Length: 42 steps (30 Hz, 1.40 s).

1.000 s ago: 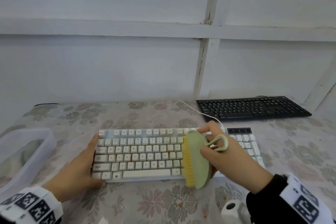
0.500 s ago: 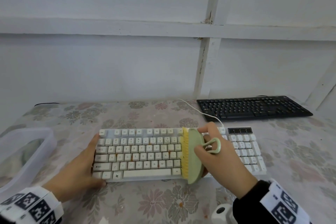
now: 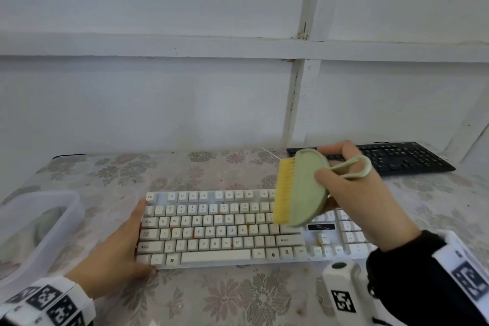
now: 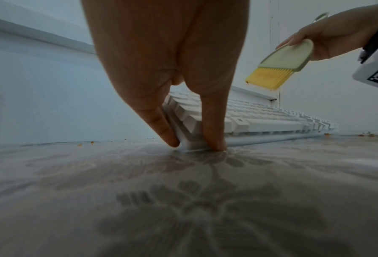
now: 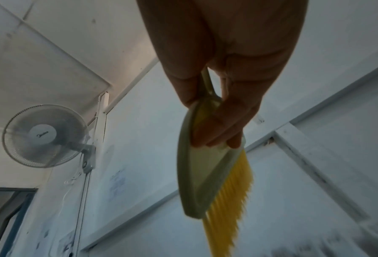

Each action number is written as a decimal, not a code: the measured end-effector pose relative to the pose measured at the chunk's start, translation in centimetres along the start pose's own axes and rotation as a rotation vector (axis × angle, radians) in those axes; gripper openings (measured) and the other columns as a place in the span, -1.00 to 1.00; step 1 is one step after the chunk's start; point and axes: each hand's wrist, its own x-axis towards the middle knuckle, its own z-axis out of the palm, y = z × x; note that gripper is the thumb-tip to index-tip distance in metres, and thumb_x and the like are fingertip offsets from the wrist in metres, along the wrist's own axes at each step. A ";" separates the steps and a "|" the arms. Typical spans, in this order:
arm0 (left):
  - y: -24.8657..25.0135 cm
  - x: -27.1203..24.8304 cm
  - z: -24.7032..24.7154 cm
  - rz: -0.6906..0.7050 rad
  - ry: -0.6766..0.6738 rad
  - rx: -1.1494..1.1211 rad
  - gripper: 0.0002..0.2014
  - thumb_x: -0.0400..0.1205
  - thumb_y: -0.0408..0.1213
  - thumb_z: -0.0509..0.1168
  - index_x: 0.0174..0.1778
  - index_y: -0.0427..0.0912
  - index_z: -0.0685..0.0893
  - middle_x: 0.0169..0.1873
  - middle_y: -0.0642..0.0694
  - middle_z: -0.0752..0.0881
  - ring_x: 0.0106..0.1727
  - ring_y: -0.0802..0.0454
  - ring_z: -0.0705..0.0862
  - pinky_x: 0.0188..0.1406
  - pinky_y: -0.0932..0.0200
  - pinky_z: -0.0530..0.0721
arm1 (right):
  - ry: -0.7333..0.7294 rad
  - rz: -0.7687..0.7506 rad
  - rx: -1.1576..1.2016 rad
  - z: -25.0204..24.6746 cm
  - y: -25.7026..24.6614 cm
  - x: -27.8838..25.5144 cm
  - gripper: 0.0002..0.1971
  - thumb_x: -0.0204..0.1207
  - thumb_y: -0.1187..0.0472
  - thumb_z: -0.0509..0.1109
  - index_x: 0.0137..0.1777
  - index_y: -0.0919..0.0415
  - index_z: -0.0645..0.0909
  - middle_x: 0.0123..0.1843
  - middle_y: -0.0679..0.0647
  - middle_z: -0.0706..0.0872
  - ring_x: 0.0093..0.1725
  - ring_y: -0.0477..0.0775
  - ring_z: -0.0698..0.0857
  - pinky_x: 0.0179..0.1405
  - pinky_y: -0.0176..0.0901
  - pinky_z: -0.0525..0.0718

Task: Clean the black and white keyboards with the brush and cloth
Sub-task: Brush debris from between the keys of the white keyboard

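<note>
The white keyboard (image 3: pixel 211 227) lies across the flowered tabletop with orange crumbs between its keys. My left hand (image 3: pixel 132 241) braces its left end, straight fingers along the side edge and thumb on the front corner (image 4: pixel 196 146). My right hand (image 3: pixel 344 188) grips a pale green brush (image 3: pixel 304 193) with yellow bristles (image 3: pixel 283 190), one finger through its loop handle. The brush (image 4: pixel 286 55) hangs in the air above the keyboard's right half, bristles pointing down-left and clear of the keys. The black keyboard (image 3: pixel 402 159) lies at the back right by the wall.
A clear plastic container (image 3: pixel 74 209) stands at the left table edge, with something pale inside. A white cable (image 3: pixel 270 152) runs back from the white keyboard. Orange crumbs (image 4: pixel 370 134) lie on the cloth-covered table. A wall fan (image 5: pixel 45 135) hangs overhead.
The brush was on the keys near the keyboard's middle; my right hand has lifted it up and back, off the keys. My left hand has stayed on the left end.
</note>
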 end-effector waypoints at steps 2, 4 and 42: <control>-0.2 0.0 0.0 0.000 -0.015 -0.001 0.18 0.28 -0.38 0.56 0.18 0.84 -0.15 0.09 0.44 0.61 0.10 0.39 0.65 -0.07 0.33 0.67 | 0.036 -0.019 0.014 0.5 -0.1 0.7 -0.76 0.52 0.37 0.31 0.06 0.01 0.50 -0.04 0.16 0.75 -0.28 0.05 0.81 -0.39 0.07 0.79; -0.4 -0.1 0.0 -0.017 -0.025 -0.002 0.17 0.27 -0.33 0.57 0.28 0.76 -0.15 0.12 0.37 0.63 0.11 0.38 0.65 0.01 0.28 0.68 | 0.010 -0.017 0.008 1.5 0.1 0.8 -0.77 0.54 0.34 0.33 0.10 0.02 0.47 0.00 0.14 0.75 -0.25 0.04 0.82 -0.39 0.02 0.79; -0.9 0.2 0.0 -0.080 -0.053 0.014 0.20 0.27 -0.33 0.55 0.38 0.59 -0.23 0.21 0.36 0.53 0.12 0.47 0.60 -0.02 0.38 0.64 | -0.243 0.086 -0.104 1.9 1.9 -2.6 -0.76 0.46 0.44 0.29 -0.06 0.07 0.58 -0.39 0.10 0.67 -0.51 0.08 0.65 -0.58 -0.11 0.66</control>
